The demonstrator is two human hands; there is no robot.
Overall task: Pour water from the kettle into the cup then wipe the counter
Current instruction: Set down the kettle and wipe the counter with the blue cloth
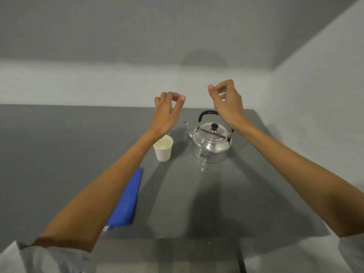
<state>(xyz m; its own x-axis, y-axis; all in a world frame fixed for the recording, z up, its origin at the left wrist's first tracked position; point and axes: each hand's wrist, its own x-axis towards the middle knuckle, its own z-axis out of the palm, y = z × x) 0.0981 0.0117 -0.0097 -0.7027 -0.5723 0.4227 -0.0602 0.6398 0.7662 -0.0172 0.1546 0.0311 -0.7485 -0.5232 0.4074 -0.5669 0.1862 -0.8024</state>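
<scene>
A shiny metal kettle (211, 143) with a black handle and a black lid knob stands on the grey counter (206, 194), its spout pointing left. A white paper cup (163, 148) stands upright just left of it. A folded blue cloth (127, 201) lies on the counter at the left, partly hidden under my left forearm. My left hand (168, 109) is raised above and behind the cup, fingertips pinched, holding nothing. My right hand (226, 97) hovers above the kettle's handle, also pinched and empty.
A grey and white wall runs behind the counter and along its right side. The counter's front edge lies near me, its right edge just past the kettle. Bare counter surface stretches in front of the kettle and cup.
</scene>
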